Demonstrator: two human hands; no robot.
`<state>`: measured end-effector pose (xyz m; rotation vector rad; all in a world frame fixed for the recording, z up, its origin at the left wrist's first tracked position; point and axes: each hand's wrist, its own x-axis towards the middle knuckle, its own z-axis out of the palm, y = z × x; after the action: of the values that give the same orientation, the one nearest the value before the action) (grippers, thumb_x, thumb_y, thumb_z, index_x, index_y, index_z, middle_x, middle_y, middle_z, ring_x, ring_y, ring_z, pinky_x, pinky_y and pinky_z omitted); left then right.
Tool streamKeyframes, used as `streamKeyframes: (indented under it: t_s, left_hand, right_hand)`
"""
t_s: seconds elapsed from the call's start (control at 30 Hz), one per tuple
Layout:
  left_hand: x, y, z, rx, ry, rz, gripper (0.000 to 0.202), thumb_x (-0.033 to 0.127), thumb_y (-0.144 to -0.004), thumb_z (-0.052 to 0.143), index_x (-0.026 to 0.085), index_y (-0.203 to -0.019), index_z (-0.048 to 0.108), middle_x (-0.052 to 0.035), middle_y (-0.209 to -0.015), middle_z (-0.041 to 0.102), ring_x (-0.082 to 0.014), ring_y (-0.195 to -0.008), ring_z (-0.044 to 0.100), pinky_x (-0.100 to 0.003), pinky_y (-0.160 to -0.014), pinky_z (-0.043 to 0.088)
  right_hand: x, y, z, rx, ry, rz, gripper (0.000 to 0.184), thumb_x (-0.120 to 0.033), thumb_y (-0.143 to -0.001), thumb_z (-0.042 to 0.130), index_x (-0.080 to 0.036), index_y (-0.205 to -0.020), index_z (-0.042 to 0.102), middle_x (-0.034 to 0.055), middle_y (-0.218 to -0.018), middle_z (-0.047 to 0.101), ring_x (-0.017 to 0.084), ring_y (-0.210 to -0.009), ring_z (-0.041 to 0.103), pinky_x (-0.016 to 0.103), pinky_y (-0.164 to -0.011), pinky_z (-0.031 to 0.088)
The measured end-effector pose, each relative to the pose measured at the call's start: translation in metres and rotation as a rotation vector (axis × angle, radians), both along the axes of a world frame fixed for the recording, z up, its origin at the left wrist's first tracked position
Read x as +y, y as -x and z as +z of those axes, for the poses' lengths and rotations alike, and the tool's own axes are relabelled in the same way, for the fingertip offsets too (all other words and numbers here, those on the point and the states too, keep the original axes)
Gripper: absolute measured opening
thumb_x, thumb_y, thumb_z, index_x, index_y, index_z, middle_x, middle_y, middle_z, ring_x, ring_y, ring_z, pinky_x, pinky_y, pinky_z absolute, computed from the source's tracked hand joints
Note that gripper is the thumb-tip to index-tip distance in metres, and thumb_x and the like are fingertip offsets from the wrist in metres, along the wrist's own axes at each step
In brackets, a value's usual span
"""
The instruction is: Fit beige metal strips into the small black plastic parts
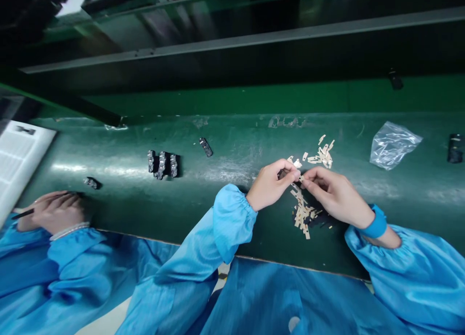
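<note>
Above the green worktop, my left hand (271, 182) and my right hand (336, 194) meet fingertip to fingertip. Between them is a small cream-coloured flat piece (301, 178), pinched from both sides. Right below my fingers lies a loose pile of similar cream pieces (303, 214), partly in the shadow of my right hand. A second, smaller heap of cream pieces (324, 155) sits farther back, just beyond my fingertips. A few single ones lie close to my left fingers. The fine detail of the held piece is too small to make out.
A clear plastic bag (394, 145) lies to the right, with a black part (455, 148) beyond it. Leftward are a black part (206, 146), a row of black parts (162, 165) and another part (92, 182). A co-worker's hands (60, 210) work at far left, near a white sheet (25, 151).
</note>
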<state>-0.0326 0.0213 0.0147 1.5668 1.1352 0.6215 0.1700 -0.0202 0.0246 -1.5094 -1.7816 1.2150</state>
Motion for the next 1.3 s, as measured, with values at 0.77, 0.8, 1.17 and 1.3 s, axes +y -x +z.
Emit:
streamKeyframes:
  t_s: [0.77, 0.8, 1.17, 1.3]
  left_hand:
    - [0.004, 0.008, -0.005, 0.298, -0.537, 0.28, 0.014, 0.02, -0.097, 0.06, 0.019, -0.085, 0.067, 0.0, -0.086, 0.069, -0.0098, -0.072, 0.061, -0.024, -0.07, 0.047]
    - [0.006, 0.009, -0.005, 0.345, -0.553, 0.28, 0.019, 0.026, -0.099, 0.059, 0.019, -0.083, 0.067, -0.0004, -0.084, 0.068, -0.0106, -0.072, 0.061, -0.025, -0.07, 0.046]
    - [0.001, 0.003, -0.002, 0.054, -0.353, -0.013, 0.012, 0.026, -0.096, 0.066, 0.022, -0.101, 0.076, -0.0026, -0.097, 0.072, -0.0108, -0.077, 0.064, -0.024, -0.072, 0.053]
    - [-0.001, 0.002, -0.001, 0.061, -0.37, 0.037, 0.006, 0.021, -0.093, 0.067, 0.021, -0.094, 0.072, -0.0011, -0.092, 0.069, -0.0092, -0.073, 0.062, -0.022, -0.07, 0.052]
  right_hand:
    - [-0.004, 0.006, -0.005, -0.146, -0.24, -0.271, 0.013, -0.03, -0.095, 0.064, -0.021, -0.088, 0.07, -0.0016, -0.069, 0.07, 0.013, -0.054, 0.059, 0.027, -0.057, 0.045]
    - [-0.003, 0.005, -0.006, -0.15, -0.238, -0.274, 0.013, -0.03, -0.095, 0.064, -0.021, -0.088, 0.07, -0.0017, -0.068, 0.069, 0.013, -0.054, 0.059, 0.027, -0.057, 0.045]
    - [-0.002, 0.009, -0.004, -0.217, -0.53, -0.079, 0.014, -0.022, -0.101, 0.057, -0.021, -0.107, 0.07, 0.0086, -0.102, 0.072, 0.022, -0.092, 0.07, 0.035, -0.083, 0.055]
    - [-0.006, 0.011, -0.001, -0.259, -0.523, -0.232, 0.015, -0.027, -0.099, 0.061, -0.023, -0.109, 0.07, 0.0106, -0.107, 0.071, 0.021, -0.079, 0.067, 0.036, -0.073, 0.056]
